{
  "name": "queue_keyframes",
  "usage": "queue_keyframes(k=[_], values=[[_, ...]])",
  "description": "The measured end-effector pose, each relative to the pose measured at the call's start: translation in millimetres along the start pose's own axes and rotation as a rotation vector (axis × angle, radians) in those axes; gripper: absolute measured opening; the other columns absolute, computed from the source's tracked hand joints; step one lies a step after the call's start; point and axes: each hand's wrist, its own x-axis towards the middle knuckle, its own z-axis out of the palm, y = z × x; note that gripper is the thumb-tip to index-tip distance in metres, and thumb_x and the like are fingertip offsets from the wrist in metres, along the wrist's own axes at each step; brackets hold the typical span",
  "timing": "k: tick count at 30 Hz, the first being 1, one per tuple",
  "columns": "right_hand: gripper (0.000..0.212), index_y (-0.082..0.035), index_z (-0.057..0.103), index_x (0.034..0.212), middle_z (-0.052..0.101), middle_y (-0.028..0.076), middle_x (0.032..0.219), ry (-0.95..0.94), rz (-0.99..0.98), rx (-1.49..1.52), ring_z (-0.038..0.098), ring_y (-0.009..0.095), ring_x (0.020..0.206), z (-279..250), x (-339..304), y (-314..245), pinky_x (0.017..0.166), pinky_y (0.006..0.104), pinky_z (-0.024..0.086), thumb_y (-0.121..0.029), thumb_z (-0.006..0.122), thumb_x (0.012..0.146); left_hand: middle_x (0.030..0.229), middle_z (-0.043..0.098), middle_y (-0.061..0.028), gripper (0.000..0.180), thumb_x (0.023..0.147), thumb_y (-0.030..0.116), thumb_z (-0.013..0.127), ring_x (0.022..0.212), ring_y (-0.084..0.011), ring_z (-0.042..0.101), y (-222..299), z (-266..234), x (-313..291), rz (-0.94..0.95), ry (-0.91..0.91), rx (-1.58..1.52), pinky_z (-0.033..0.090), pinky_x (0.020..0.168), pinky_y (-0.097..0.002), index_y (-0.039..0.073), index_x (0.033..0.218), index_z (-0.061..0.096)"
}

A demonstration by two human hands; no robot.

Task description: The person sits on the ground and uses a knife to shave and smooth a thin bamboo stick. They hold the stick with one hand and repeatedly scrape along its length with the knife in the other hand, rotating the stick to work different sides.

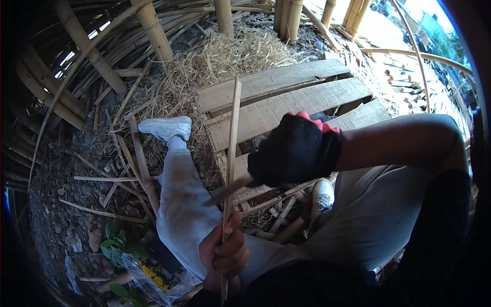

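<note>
My bare left hand (224,250) is wrapped round the lower part of a long, thin bamboo strip (234,125). The strip stands nearly upright in the picture, its far end over the slatted wooden pallet (286,102). In a black glove with red at the cuff, my right hand (294,151) is closed on a knife (227,191). The handle is hidden in the fist. Its blade, somewhat blurred, crosses the strip just above my left fingers; whether it cuts in or only lies against the strip, I cannot tell.
Pale shavings (230,56) are heaped beyond the pallet. Bamboo posts (153,33) stand behind. Loose strips (105,179) lie on the stony ground at left, near a clear plastic bag (153,279) with something yellow inside. My legs are spread, with white shoes (166,128) by the pallet.
</note>
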Motion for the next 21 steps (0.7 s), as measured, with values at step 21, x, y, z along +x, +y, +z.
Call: queue_keyframes(k=[21], values=[[0.018,-0.022,0.074,0.092,0.068,-0.001,0.073,0.142,-0.180,-0.180,0.067,0.019,0.057,4,5,-15,0.049,0.0362,0.053,-0.039,0.073,0.087,0.059,0.035,0.0041,0.025,0.113,0.028,0.028,0.033,-0.0014,0.031,1,-2,-5,0.019,0.052,-0.046,0.025,0.026,-0.0189,0.006,0.106,0.038]])
